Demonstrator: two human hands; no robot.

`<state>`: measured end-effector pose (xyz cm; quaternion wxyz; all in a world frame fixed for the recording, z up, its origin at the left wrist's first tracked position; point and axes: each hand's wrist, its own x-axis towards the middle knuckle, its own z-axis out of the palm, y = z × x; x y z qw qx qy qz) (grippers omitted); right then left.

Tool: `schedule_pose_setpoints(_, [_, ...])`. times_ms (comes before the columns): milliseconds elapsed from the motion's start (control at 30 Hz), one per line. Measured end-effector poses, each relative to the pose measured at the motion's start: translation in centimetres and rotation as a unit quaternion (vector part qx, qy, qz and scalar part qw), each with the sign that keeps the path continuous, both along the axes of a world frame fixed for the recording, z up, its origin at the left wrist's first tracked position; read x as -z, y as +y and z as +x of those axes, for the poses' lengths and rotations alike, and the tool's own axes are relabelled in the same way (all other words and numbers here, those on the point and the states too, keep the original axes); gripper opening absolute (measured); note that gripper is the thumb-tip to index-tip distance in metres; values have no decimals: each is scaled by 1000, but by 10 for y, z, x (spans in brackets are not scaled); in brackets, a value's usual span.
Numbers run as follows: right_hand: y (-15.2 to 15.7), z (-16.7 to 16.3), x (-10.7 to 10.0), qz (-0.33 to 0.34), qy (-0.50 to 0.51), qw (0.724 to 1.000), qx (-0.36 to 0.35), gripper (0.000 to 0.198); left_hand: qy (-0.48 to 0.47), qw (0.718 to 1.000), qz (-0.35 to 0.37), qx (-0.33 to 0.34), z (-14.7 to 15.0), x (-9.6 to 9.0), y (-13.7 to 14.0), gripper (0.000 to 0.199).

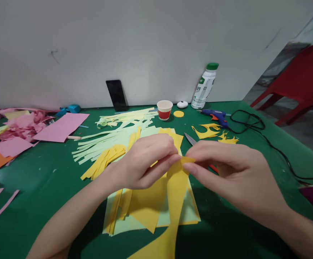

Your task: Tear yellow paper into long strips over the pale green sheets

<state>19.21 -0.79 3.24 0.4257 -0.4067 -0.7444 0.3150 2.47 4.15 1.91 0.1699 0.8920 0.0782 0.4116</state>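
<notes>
A long piece of yellow paper (176, 201) hangs from between my two hands and curves toward me below them. My left hand (152, 160) pinches its upper edge between thumb and fingers. Close beside it, my right hand (226, 172) pinches a pointed corner of the same paper. Beneath lie yellow sheets and strips (145, 205) on pale green paper (191, 212). Scissors (190, 139) lie behind my right hand, which partly hides them. Fringed yellow strips (104, 160) rest left of my left hand, near pale green cut strips (91, 145).
At the back stand a paper cup (164, 110), a white bottle (205, 86) and a leaning phone (116, 95). A blue glue gun (217, 117) with a black cord lies right, near yellow scraps (206, 131). Pink paper (61, 127) and scraps cover the left of the green table (51, 187).
</notes>
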Motion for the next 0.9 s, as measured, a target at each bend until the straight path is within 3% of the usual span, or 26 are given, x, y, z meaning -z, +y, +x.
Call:
schedule_pose_setpoints(167, [1, 3, -2, -3, -3, 1000, -15, 18, 7, 1000, -8, 1, 0, 1, -2, 16])
schedule_pose_setpoints(367, [2, 5, -1, -43, 32, 998, -15, 19, 5, 993, -119, -15, 0, 1, -5, 25])
schedule_pose_setpoints(533, [2, 5, -2, -52, 25, 998, -18, 20, 14, 999, -47, 5, 3, 1, -4, 21])
schedule_pose_setpoints(667, [5, 7, -2, -56, -36, 997, -39, 24, 48, 999, -16, -9, 5, 2, -4, 22])
schedule_pose_setpoints(800, [9, 10, -4, -37, -100, 992, -68, 30, 50, 998, -17, -14, 7, 2, -6, 24])
schedule_pose_setpoints(900, [9, 12, -5, -27, -73, 993, -84, 29, 36, 998, -58, -9, 8, 2, -7, 25])
